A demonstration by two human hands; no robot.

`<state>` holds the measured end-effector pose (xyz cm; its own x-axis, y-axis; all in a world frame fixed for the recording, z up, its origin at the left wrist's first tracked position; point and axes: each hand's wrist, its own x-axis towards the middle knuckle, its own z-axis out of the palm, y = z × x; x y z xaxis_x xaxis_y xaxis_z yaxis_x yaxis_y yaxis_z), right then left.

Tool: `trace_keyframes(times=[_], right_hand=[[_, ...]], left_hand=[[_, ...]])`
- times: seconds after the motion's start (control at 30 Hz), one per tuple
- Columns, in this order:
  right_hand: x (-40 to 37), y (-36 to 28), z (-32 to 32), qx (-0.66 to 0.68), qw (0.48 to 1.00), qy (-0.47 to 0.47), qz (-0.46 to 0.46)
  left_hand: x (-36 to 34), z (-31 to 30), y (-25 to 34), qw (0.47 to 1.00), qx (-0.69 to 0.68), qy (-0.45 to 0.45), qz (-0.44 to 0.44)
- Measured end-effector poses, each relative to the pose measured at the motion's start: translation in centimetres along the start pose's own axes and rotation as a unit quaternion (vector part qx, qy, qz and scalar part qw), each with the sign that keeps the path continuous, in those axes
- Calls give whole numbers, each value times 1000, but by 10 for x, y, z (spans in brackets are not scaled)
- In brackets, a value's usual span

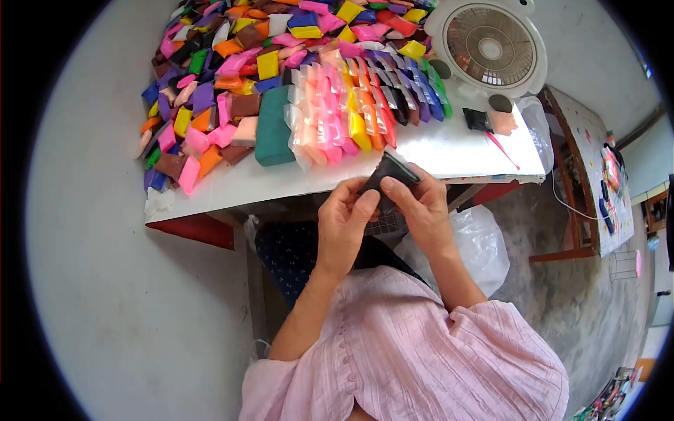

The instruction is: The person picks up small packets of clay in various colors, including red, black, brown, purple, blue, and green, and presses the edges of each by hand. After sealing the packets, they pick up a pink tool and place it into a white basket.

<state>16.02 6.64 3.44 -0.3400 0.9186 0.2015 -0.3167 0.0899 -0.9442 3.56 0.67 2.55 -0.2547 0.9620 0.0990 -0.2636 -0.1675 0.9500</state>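
Note:
Both of my hands hold a small black packet (390, 172) in front of the table's near edge. My left hand (346, 217) grips its left side with the thumb on top. My right hand (427, 203) pinches the other side, its thumb pressed on the packet's face. A clear flap shows at the packet's upper end. Just beyond my hands, rows of clear-wrapped packets (333, 112) stand packed together, running from pale peach through pink, yellow, orange, red and black to blue and green. A dark green block (274, 130) lies against their left end.
A large heap of coloured packets (203, 105) covers the table's left and back. A white fan (489, 49) stands at the back right. Near it lie a black packet (477, 119), a peach piece (503, 123) and a pink tool (503, 151). A plastic bag (477, 245) hangs below the table.

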Motion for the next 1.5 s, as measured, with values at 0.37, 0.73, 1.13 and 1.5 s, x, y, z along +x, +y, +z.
trace_keyframes(times=[0.37,0.73,1.13,1.5], right_hand=[[2,-2,4,-72,997,16,-5],[18,-3,-8,-23,984,79,160],[19,-2,-18,-129,980,38,147],[-5,-4,-31,-555,785,-66,-267]], left_hand=[[6,-2,-13,996,-83,22,39],[-3,-7,6,927,306,3,219],[11,-8,-1,828,431,48,356],[14,-4,-8,812,463,59,351]])
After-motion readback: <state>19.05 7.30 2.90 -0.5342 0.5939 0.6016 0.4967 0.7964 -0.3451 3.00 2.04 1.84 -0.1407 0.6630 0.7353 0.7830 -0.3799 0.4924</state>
